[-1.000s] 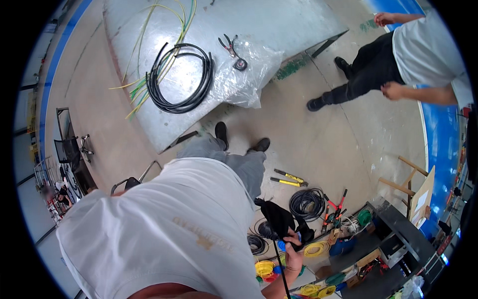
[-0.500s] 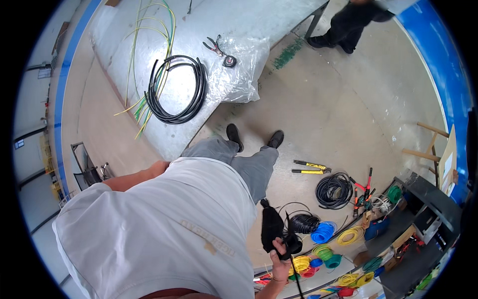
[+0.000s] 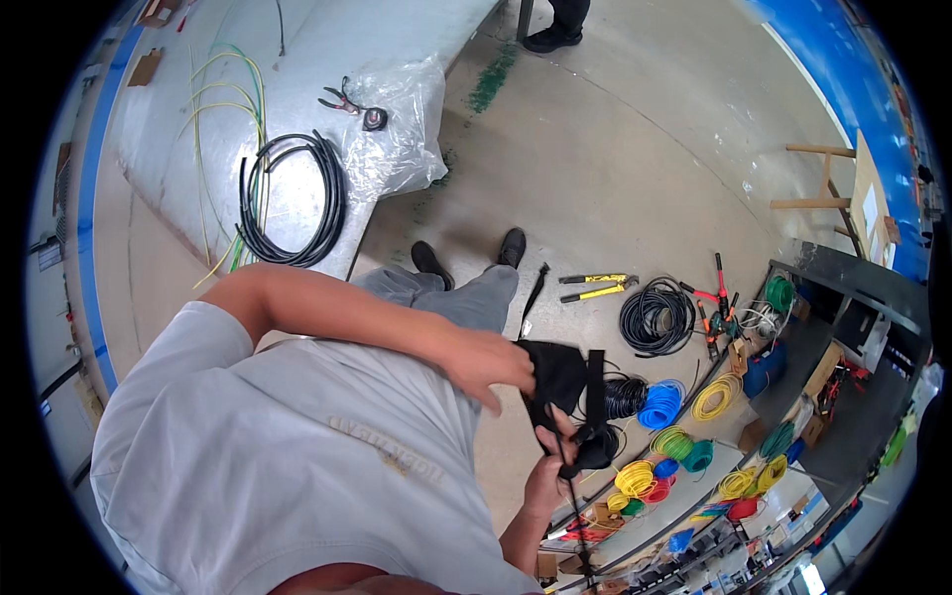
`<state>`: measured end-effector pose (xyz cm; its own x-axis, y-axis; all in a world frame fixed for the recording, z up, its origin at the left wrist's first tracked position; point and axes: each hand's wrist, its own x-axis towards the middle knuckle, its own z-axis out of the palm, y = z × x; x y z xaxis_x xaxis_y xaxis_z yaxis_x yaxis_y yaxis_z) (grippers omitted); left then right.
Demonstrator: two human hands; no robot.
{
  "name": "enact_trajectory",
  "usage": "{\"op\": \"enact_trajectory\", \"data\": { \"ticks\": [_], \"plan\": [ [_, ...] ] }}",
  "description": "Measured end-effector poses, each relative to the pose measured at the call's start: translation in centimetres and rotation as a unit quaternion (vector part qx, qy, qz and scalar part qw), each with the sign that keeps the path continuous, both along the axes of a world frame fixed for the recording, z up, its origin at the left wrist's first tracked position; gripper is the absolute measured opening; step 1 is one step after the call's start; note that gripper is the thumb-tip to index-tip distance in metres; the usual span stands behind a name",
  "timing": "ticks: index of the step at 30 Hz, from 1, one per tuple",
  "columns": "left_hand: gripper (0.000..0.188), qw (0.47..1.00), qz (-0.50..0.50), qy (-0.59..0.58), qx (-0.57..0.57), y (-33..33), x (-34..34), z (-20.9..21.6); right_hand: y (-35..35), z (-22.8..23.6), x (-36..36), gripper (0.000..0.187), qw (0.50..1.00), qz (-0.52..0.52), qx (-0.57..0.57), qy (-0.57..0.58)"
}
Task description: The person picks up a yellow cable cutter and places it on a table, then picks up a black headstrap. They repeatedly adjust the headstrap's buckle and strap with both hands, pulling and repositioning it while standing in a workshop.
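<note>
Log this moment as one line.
right hand: holding black fabric item | left hand: at its edge | black cable coil: on metal table | yellow-handled tool: on floor

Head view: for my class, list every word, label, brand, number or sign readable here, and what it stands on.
Light grey shirt: pale tan lettering with a small emblem on the chest; wording not copied here.
White sheet on the wooden board: any writing is too small to read.
I can make out no other text.

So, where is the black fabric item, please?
The black fabric item is right of centre in the head view, in the right hand, left hand at its edge.
</note>
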<state>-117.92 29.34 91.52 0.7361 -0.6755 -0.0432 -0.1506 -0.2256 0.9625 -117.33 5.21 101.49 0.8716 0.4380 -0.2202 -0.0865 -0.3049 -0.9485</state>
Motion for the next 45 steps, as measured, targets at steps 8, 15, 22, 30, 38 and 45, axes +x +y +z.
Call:
{"op": "enact_trajectory", "data": {
  "ticks": [8,15,22,30,38,45],
  "plan": [
    [0.063,0.97,0.23,-0.059,0.054,0.0,2.3,-0.9,0.0,1.0,2.7,0.036,0.995,0.059,0.039,-0.068],
    [0.12,0.987,0.162,-0.002,-0.014,0.5,5.9,-2.9,0.5,2.8,5.3,0.048,0.985,0.14,0.097,-0.006],
    [0.104,0.955,0.263,0.138,-0.009,1.1,4.1,-4.2,1.2,1.1,8.3,0.042,0.966,0.238,0.087,-0.043],
    [0.097,0.91,0.408,0.068,-0.02,1.9,6.5,-4.5,3.8,1.3,9.6,0.047,0.871,0.392,0.019,-0.295],
    [0.1,0.949,0.255,0.12,-0.143,1.8,11.6,-3.3,13.9,4.8,13.9,0.059,0.84,0.486,0.05,-0.236],
    [0.091,0.954,0.104,0.238,-0.148,1.3,9.6,-3.9,9.2,9.5,16.8,0.058,0.916,-0.112,0.384,0.007]
  ]
}}
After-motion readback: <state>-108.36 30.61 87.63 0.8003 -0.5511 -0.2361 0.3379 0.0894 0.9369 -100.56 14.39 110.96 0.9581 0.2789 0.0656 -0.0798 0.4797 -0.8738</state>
